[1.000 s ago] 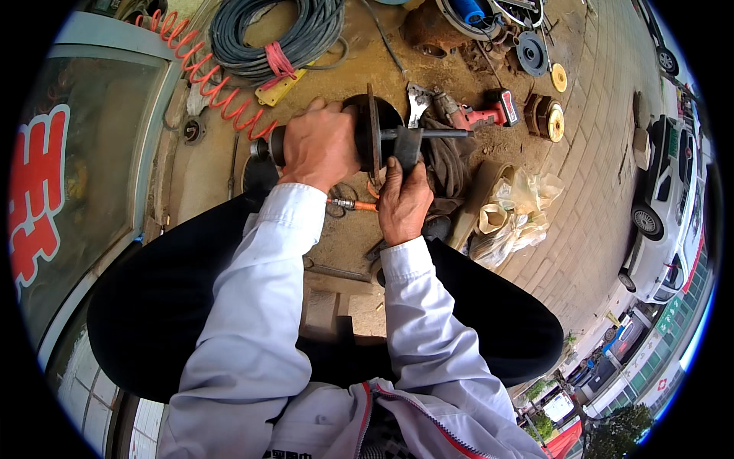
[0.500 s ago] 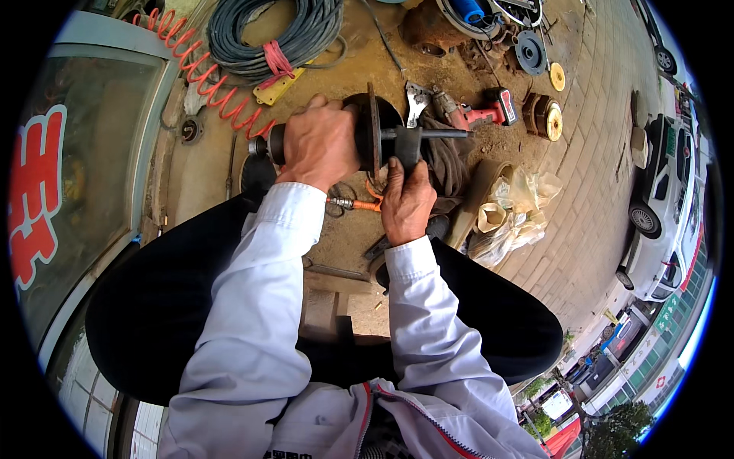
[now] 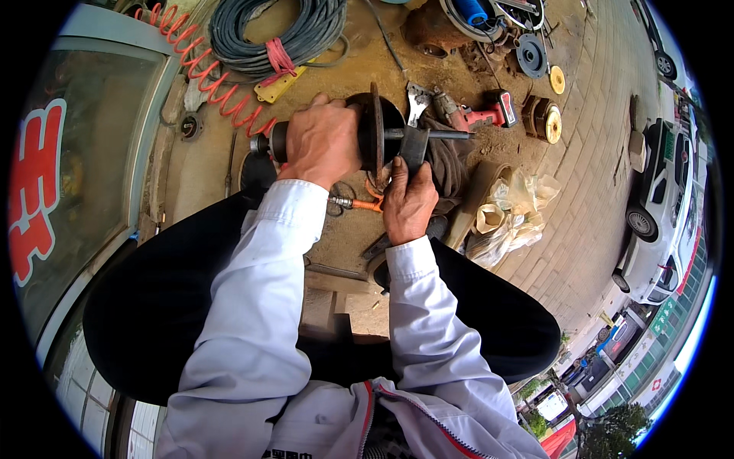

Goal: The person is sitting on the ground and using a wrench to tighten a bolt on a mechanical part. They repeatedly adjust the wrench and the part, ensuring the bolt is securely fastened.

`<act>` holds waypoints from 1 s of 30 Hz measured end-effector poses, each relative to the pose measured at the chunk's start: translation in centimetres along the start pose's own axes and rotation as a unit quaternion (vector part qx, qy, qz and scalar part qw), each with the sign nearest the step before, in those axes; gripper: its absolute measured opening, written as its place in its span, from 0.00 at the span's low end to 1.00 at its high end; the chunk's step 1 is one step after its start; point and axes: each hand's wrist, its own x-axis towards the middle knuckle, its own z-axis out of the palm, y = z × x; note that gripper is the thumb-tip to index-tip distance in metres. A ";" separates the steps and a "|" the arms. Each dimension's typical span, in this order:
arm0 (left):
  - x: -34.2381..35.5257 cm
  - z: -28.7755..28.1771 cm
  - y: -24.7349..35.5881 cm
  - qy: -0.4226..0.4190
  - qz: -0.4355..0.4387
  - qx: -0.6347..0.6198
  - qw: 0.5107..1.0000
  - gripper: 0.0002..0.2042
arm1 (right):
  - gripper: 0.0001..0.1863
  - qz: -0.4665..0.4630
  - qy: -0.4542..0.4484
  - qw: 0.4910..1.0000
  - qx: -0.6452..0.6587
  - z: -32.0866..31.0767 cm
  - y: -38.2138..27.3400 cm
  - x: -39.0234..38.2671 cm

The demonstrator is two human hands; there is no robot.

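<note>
My left hand [image 3: 319, 143] grips a dark cylindrical metal part [image 3: 273, 138], which has a wide flange plate [image 3: 375, 125] and a long rod [image 3: 452, 135] sticking out to the right. Closed round a flat dark bar [image 3: 414, 144], my right hand [image 3: 409, 197] holds it upright across that rod, just right of the flange. Behind them lie a metal scraper-like piece [image 3: 418, 97], a red cordless power tool [image 3: 486, 115] and a crumpled brown cloth [image 3: 447, 170]. An orange air-hose fitting [image 3: 355, 205] lies under the work, between my hands.
Coiled black cable [image 3: 242, 34] and a red spiral hose [image 3: 205, 70] lie top left, beside a glass door [image 3: 80, 191]. Brass-coloured housing [image 3: 543, 120], plastic bags [image 3: 510, 216] and assorted parts [image 3: 530, 53] are right. A paved walk [image 3: 581, 176] leads to parked white car [image 3: 657, 214].
My right hand and the flat bar have shifted slightly to the right, the bar now a little more slanted. My left hand and the flanged part have barely moved.
</note>
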 end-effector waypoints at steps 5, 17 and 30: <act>0.1 -0.2 0.0 0.021 -0.007 0.002 1.000 0.24 | 0.14 0.000 -0.023 0.999 -0.029 -0.4 0.4 0.7; -2.9 1.4 0.2 0.107 -0.057 0.056 0.991 0.35 | 0.15 -0.029 -0.015 0.998 -0.045 0.2 0.3 -0.1; -1.1 -0.5 0.7 0.028 -0.068 0.031 0.997 0.21 | 0.16 0.018 -0.003 1.000 0.006 -0.5 -0.1 0.2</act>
